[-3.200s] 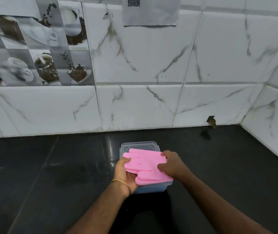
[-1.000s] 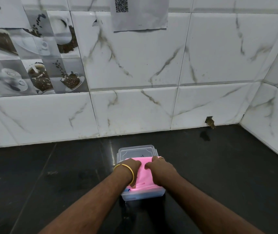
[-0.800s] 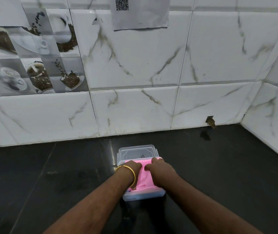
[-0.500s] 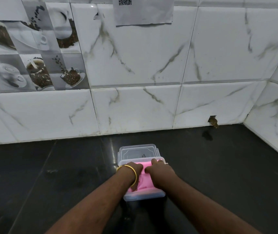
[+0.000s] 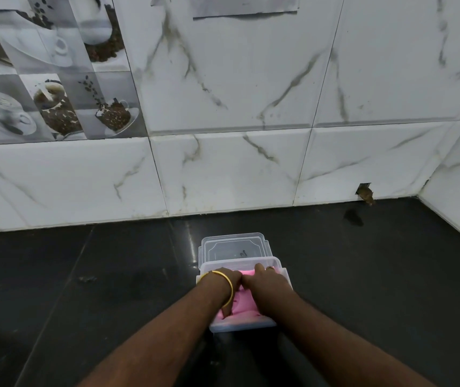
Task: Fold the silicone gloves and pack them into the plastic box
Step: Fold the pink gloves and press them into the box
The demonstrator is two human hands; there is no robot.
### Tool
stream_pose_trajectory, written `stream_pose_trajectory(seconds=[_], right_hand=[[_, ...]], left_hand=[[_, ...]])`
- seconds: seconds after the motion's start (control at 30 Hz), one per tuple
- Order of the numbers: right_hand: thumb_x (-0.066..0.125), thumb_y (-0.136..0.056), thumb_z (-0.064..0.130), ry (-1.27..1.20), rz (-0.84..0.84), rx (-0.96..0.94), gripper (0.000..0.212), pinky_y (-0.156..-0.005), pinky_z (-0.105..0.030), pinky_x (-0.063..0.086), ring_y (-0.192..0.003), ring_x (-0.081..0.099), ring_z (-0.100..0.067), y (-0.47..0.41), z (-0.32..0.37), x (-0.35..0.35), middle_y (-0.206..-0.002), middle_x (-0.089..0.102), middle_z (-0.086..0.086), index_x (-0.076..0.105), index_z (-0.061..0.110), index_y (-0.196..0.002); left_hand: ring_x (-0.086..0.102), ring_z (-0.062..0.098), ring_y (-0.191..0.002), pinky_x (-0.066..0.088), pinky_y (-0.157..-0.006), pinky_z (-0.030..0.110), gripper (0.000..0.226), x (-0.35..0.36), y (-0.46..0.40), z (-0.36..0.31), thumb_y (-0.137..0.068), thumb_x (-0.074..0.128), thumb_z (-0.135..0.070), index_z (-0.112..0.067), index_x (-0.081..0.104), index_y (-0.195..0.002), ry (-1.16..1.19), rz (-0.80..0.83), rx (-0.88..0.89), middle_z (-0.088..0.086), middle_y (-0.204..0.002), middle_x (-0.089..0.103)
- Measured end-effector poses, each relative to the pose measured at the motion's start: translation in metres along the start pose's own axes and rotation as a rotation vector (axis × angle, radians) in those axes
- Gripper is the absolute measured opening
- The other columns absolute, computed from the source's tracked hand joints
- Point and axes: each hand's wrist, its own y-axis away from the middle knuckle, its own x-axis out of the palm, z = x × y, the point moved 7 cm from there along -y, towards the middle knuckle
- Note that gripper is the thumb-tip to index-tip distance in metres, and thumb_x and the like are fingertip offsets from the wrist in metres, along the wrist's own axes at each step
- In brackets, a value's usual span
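A clear plastic box [image 5: 241,327] stands on the black counter, near the middle. The folded pink silicone gloves [image 5: 242,304] lie inside it, mostly covered by my hands. My left hand [image 5: 227,278], with a gold bangle at the wrist, presses down on the left part of the gloves, its thumb dug into the pink. My right hand [image 5: 268,286], wearing a ring, presses on the right part. The two hands touch over the middle of the box. Their fingertips are hidden inside the box.
The box's clear lid [image 5: 235,247] lies flat just behind the box. A white marble-tiled wall [image 5: 237,169] runs along the back, and a side wall [image 5: 457,208] closes the right. The black counter [image 5: 97,289] spreads to both sides.
Earlier both hands held the folded gloves on top of the box. The gloves have since gone down inside it, and both hands have stayed pressed on them for the last second.
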Motion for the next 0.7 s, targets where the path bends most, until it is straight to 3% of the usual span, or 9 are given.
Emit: stream_pose_trajectory(seconds=[0.17,0.4,0.5,0.7], right_hand=[[0.053,-0.093,0.017,-0.006,-0.008,-0.015,0.039,-0.091,-0.044,0.045,-0.113,0.050,-0.037,-0.003,0.000,0.003,-0.123,0.046,-0.014,0.051,0.030,-0.129],[0.050,-0.095,0.017,-0.002,0.024,-0.024,0.043,-0.095,-0.045,0.044,-0.119,0.048,-0.039,0.004,0.002,0.002,-0.128,0.045,-0.016,0.047,0.029,-0.136],[0.047,-0.096,0.015,-0.019,0.006,-0.028,0.038,-0.097,-0.045,0.045,-0.120,0.050,-0.037,0.012,0.001,-0.004,-0.128,0.048,-0.015,0.053,0.024,-0.132],[0.057,-0.088,0.011,-0.072,-0.098,-0.012,0.043,-0.091,-0.045,0.051,-0.117,0.052,-0.032,0.017,-0.001,-0.016,-0.127,0.048,-0.010,0.051,0.017,-0.130]], left_hand=[[0.054,0.026,-0.123,0.039,-0.107,0.031,0.074,0.006,-0.004,0.000,-0.065,0.085,-0.011,-0.019,0.052,-0.131,0.045,-0.036,0.026,0.005,-0.135,0.058],[0.057,0.028,-0.119,0.041,-0.101,0.029,0.071,0.005,0.014,-0.004,-0.068,0.080,-0.009,-0.016,0.050,-0.133,0.022,-0.064,0.037,0.008,-0.132,0.058],[0.060,0.028,-0.115,0.043,-0.095,0.027,0.057,0.003,0.022,-0.010,-0.077,0.073,-0.012,-0.015,0.053,-0.130,-0.034,-0.060,0.013,0.010,-0.124,0.064],[0.050,0.039,-0.122,0.044,-0.100,0.049,0.038,-0.015,0.038,-0.018,-0.092,0.050,-0.007,-0.008,0.054,-0.130,-0.167,-0.330,-0.080,0.017,-0.129,0.052]])
